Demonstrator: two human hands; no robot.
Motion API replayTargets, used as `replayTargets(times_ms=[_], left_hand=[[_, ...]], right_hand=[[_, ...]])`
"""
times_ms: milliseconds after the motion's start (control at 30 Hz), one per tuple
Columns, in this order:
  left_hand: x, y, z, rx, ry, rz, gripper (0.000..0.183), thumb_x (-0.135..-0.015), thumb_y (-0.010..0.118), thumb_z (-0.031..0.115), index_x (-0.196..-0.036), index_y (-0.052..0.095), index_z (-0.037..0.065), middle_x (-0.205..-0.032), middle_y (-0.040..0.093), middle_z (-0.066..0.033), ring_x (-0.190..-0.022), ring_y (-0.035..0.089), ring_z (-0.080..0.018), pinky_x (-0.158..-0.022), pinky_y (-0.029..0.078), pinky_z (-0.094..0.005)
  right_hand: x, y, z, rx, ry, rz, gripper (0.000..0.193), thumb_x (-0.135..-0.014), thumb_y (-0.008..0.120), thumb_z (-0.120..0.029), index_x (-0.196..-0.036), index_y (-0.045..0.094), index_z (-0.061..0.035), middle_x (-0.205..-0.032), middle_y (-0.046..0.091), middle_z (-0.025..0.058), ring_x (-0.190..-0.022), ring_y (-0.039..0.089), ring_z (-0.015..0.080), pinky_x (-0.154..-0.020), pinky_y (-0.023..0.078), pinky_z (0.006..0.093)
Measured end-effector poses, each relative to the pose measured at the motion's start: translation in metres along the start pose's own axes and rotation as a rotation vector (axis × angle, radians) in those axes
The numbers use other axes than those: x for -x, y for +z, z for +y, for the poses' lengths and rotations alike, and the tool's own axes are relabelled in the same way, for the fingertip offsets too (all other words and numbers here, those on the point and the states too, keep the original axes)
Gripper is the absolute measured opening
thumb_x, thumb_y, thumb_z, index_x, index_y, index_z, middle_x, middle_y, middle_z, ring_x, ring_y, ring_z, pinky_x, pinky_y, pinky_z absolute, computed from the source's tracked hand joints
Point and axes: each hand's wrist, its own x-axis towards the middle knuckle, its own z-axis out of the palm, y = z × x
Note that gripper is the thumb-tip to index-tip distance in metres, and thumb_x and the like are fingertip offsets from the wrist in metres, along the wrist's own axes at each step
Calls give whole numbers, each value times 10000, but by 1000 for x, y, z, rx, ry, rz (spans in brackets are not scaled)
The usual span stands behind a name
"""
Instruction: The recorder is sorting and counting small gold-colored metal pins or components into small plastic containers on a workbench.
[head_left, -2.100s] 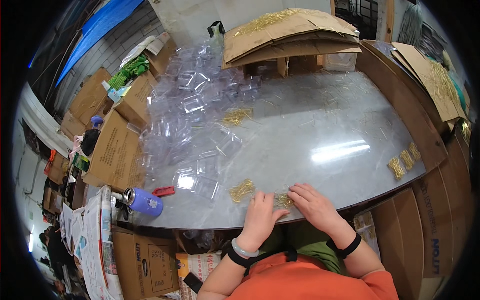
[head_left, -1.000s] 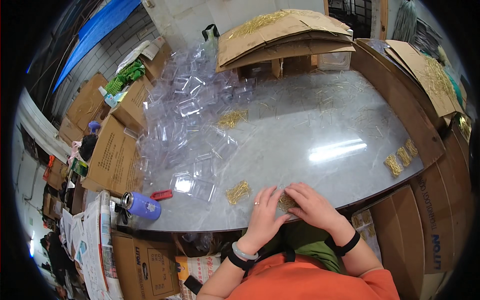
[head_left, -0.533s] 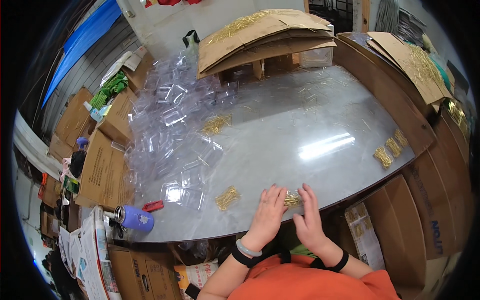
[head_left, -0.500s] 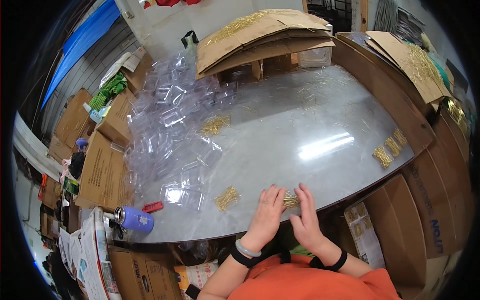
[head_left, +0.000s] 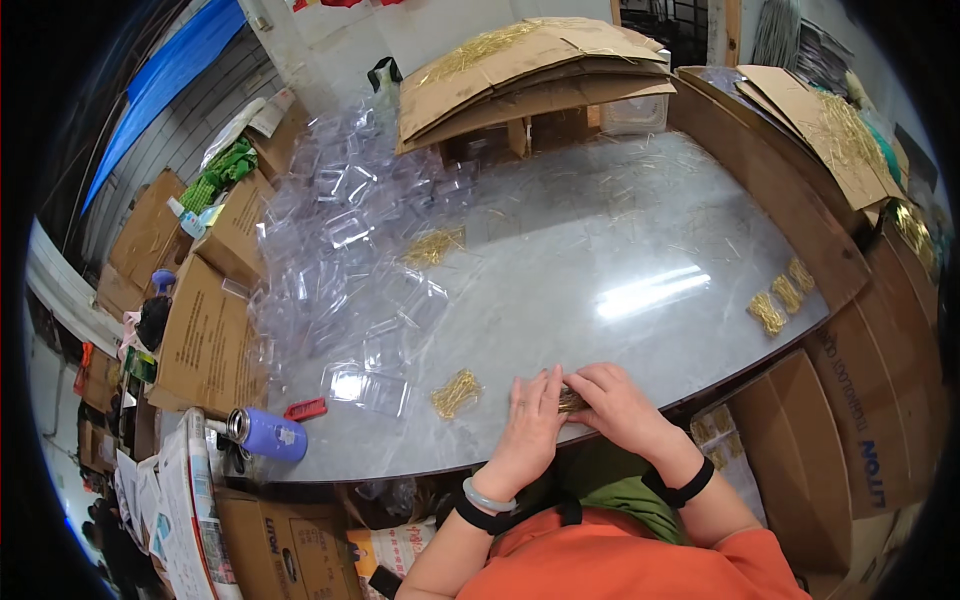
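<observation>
At the table's near edge, a small bundle of thin gold wire-like pieces (head_left: 570, 401) is held between my two hands. My left hand (head_left: 533, 425) lies along its left side, fingers close together and nearly straight. From the right, my right hand (head_left: 622, 412) curls its fingers over the bundle and hides much of it. To the left of my left hand lies a loose gold pile (head_left: 457, 394) of the same pieces. Farther off is another gold pile (head_left: 435, 246), beside a heap of clear plastic boxes (head_left: 350, 230).
A purple bottle (head_left: 275, 437) and a red tool-like object (head_left: 305, 409) lie at the near left. Several gold bundles (head_left: 768, 314) line the right edge. Cardboard sheets (head_left: 530, 85) form a raised shelf at the back, and a cardboard wall (head_left: 770, 190) bounds the right side.
My right hand has moved in to the left, and its fingers now bend over the bundle. My left hand stays beside it with its fingers closer together.
</observation>
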Motion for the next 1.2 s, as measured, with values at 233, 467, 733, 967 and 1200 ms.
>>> replayTargets(times_ms=[233, 467, 733, 967, 1200], left_hand=[[7, 1, 12, -183, -53, 92, 542, -924, 668, 56, -1421, 465, -17, -1355, 474, -209, -1372, 430, -441, -1178, 321, -579], [6, 2, 10, -102, -43, 75, 415, -926, 657, 32, -1316, 524, -20, -1341, 485, -212, -1352, 454, -444, -1170, 342, -576], [4, 1, 10, -97, 5, 63, 496, -942, 633, 31, -1404, 461, -25, -1429, 462, -235, -1371, 442, -440, -1176, 336, -574], [6, -5, 9, -155, 33, -18, 620, -955, 607, 47, -1508, 349, -61, -1455, 443, -264, -1384, 430, -448, -1190, 303, -567], [6, -3, 4, -86, 34, -55, 600, -965, 593, 75, -1496, 361, -79, -1431, 430, -282, -1396, 400, -459, -1195, 302, -566]], right_hand=[[13, -9, -19, 109, 102, 257, 528, -772, 819, -159, -1237, 603, -38, -1171, 599, 128, -1113, 569, 347, -981, 460, 465], [32, -6, -6, 185, 237, 396, 151, -818, 761, -80, -960, 713, -91, -957, 636, 62, -952, 585, 304, -868, 460, 437], [-5, -6, 11, 123, 132, 213, 127, -858, 673, -47, -968, 728, -81, -927, 663, 71, -891, 621, 308, -815, 515, 410], [3, 10, -24, -191, 251, 357, 375, -934, 524, 54, -1305, 571, 23, -1283, 603, 233, -1201, 571, 426, -1036, 469, 451], [13, 41, -54, -433, 303, 267, 709, -915, 542, -21, -1549, 242, 79, -1599, 258, 312, -1523, 233, 442, -1248, 213, 468]])
